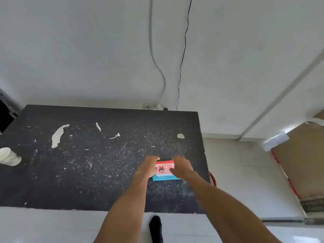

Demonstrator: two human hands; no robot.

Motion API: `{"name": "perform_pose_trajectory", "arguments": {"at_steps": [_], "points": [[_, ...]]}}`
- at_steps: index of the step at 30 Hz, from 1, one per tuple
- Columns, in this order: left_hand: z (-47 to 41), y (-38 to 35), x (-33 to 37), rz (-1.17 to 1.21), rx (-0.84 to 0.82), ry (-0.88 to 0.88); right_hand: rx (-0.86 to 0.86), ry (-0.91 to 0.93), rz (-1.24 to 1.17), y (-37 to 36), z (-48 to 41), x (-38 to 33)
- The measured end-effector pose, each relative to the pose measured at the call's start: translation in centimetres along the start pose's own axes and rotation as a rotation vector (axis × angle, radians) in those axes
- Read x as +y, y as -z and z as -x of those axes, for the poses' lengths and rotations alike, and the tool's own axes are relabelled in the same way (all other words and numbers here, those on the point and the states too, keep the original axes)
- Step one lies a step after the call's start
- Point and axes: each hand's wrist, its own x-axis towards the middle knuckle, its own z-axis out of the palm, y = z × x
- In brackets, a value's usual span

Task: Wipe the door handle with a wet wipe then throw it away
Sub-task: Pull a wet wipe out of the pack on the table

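A pack of wet wipes, red and teal with a cartoon label, lies flat on the black table near its right edge. My left hand rests against the pack's left side, fingers spread over it. My right hand lies on the pack's right side, fingertips touching the lid area. Both hands are blurred, so the exact grip is unclear. No loose wipe is visible. A brown door stands open at the right; its handle is not in view.
A white paper cup lies at the table's left edge. A red basket peeks out beside the table's right edge. Cables hang down the white wall to a socket. My black-socked foot is on the white tiled floor.
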Motion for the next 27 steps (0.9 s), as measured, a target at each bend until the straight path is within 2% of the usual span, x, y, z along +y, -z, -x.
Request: {"name": "perform_pose_trajectory", "arguments": {"at_steps": [7,14,21,27], "points": [[-1.3,-1.3,-0.7,-0.067,-0.085,-0.029,-0.089,0.037,0.076,-2.1,-2.4,-0.1],[-2.7,-2.6,-0.4,-0.103,-0.050,-0.042,-0.060,0.115,0.207,-3.5,-3.9,0.5],[-3.5,-3.3,-0.5,-0.140,-0.009,-0.081,-0.058,0.194,0.188,-3.9,-4.6,2.1],[-3.6,-3.1,-0.6,-0.132,-0.034,-0.098,-0.057,0.284,0.450,-4.1,-5.1,1.8]]}}
